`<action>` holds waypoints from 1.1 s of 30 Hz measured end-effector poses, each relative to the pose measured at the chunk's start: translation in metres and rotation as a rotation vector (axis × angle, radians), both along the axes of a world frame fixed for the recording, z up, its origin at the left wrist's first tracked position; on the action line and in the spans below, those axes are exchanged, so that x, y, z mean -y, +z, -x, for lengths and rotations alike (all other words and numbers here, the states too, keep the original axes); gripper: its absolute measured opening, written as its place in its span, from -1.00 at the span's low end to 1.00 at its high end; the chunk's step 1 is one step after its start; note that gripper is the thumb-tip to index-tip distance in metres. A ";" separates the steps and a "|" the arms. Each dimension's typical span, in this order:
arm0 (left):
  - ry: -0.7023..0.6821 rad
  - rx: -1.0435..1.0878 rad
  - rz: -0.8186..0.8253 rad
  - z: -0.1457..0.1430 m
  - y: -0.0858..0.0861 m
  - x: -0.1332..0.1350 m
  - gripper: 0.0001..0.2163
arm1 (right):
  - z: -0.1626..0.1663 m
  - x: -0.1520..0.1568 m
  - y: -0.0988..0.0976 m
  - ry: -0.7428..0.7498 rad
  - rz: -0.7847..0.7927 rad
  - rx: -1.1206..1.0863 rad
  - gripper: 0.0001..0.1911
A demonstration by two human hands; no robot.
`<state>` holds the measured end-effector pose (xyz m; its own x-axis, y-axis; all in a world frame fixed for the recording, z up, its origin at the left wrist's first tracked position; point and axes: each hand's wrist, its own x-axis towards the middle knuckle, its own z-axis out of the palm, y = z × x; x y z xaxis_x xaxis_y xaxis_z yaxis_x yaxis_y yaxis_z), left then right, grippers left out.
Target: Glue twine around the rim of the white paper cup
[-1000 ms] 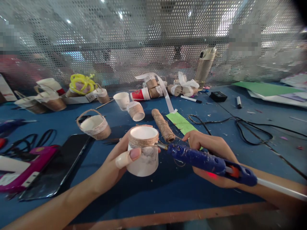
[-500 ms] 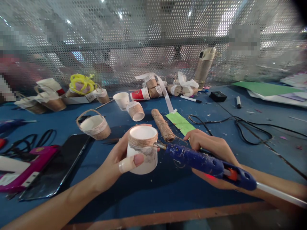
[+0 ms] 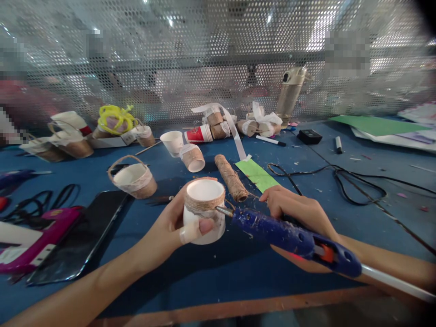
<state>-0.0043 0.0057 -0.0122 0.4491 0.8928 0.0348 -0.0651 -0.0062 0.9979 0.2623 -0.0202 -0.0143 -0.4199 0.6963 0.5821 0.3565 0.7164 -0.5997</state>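
My left hand (image 3: 180,218) is wrapped round a white paper cup (image 3: 211,235), its thumb with a pale bandage pressed on the cup's side. Rows of jute twine (image 3: 195,205) circle the cup just below the rim. My right hand (image 3: 303,218) grips a blue glue gun (image 3: 272,231), partly hidden behind it. The metal nozzle is at the twine on the cup's right side; whether it touches I cannot tell. A white glue stick (image 3: 391,281) sticks out of the gun's rear. Just beyond the cup lies a roll of twine (image 3: 231,178), with a strand running toward my right fingers.
A small twine-wrapped basket (image 3: 136,179), a phone (image 3: 81,236) and a magenta tool (image 3: 51,236) lie at left. Behind are paper cups (image 3: 172,141), a green strip (image 3: 257,175) and a bottle (image 3: 291,95). A black cable (image 3: 340,175) runs along the right.
The cup has turned slightly and shifted a little right in my left hand. The glue gun has moved slightly left and down, its nozzle now further round the front of the twine.
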 end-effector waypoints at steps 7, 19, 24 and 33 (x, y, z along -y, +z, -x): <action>0.005 0.002 -0.002 -0.003 0.004 -0.001 -0.32 | 0.002 0.000 0.001 -0.034 -0.012 0.033 -0.67; -0.079 0.159 0.120 -0.001 0.009 -0.003 -0.54 | 0.000 -0.001 0.007 -0.073 0.036 0.046 -0.75; -0.075 0.098 0.150 0.000 0.008 -0.004 -0.56 | -0.001 -0.002 0.004 -0.046 0.013 0.035 -0.75; -0.078 0.123 0.210 0.005 0.003 -0.004 -0.58 | 0.000 0.001 0.009 -0.056 0.073 0.060 -0.74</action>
<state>-0.0089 0.0101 -0.0096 0.5210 0.8489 -0.0888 -0.1781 0.2099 0.9614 0.2622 -0.0214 -0.0055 -0.4118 0.7594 0.5037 0.4321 0.6494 -0.6258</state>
